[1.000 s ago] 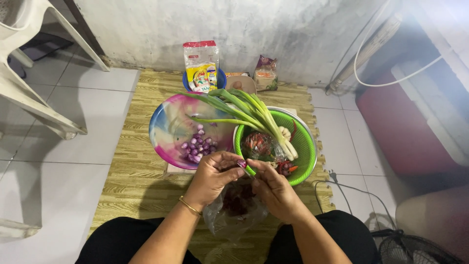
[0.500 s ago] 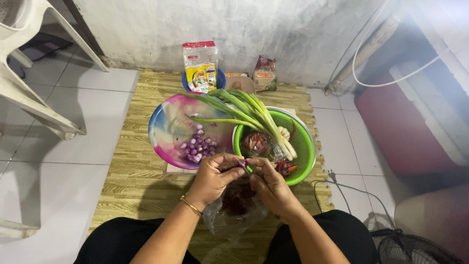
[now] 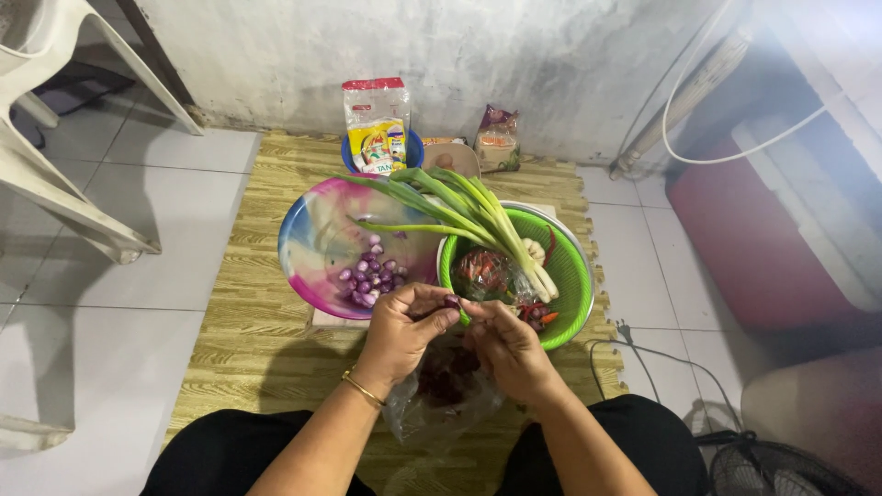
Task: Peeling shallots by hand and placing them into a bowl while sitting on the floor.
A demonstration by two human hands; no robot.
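A yellow wood-grain floor mat [image 3: 248, 367] lies on the white tiles, and at its centre sits a wide pink-and-blue swirled basin [image 3: 317, 243] holding a small heap of peeled purple shallots [image 3: 367, 278]. Touching the basin at its 3 o'clock is a green colander [image 3: 571, 276], with a bunch of spring onions [image 3: 464, 213] laid across both rims, leaves pointing to 10 o'clock. At 12 o'clock from the basin, by the wall, a blue bowl [image 3: 409, 147] carries a tall printed packet [image 3: 375, 122]. At 6 o'clock from the colander, between the knees, a clear plastic bag [image 3: 441, 390] holds dark unpeeled shallots. Above the bag the left hand [image 3: 404, 332] and right hand [image 3: 510, 347] meet, fingertips pressed together around one small shallot [image 3: 452, 300], pinched between thumbs and forefingers just off the colander's near rim.
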